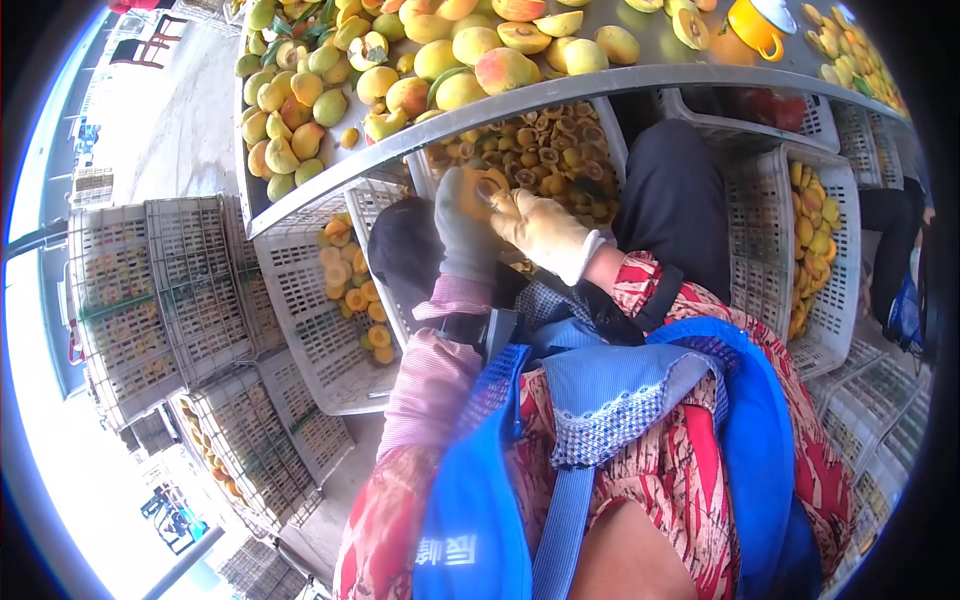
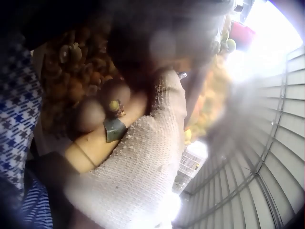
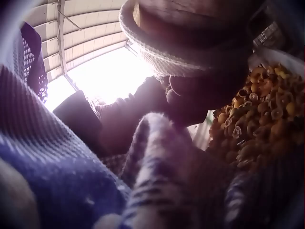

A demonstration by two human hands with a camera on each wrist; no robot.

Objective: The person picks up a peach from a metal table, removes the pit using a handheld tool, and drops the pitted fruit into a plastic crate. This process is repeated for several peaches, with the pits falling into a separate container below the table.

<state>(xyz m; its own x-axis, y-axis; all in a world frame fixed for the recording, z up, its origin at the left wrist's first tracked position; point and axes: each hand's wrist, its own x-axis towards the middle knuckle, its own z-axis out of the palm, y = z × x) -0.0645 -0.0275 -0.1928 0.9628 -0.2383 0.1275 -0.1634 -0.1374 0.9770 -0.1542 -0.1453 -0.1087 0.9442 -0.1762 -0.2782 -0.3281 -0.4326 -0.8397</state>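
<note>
In the head view, my gloved left hand (image 1: 467, 222) grips an orange-brown piece of fruit (image 1: 487, 189) above a crate of fruit pieces. My gloved right hand (image 1: 548, 236) meets it from the other side, fingers curled against the same piece. The left wrist view shows the pale knitted glove of the left hand (image 2: 138, 160), a dark green scrap (image 2: 115, 130) by the fingers and a small shiny bit (image 2: 182, 75) near the thumb tip. Shadow hides most of the right hand in the right wrist view, where its glove cuff (image 3: 164, 62) shows.
A metal-edged table (image 1: 400, 133) holds many yellow-red fruits (image 1: 505, 70) and a yellow enamel mug (image 1: 752, 30). Below it, the crate of halves and pits (image 1: 570, 150) sits between the knees. White crates (image 1: 315, 310) with cut fruit stand left and right (image 1: 765, 215); stacked crates (image 1: 190, 290) are further left.
</note>
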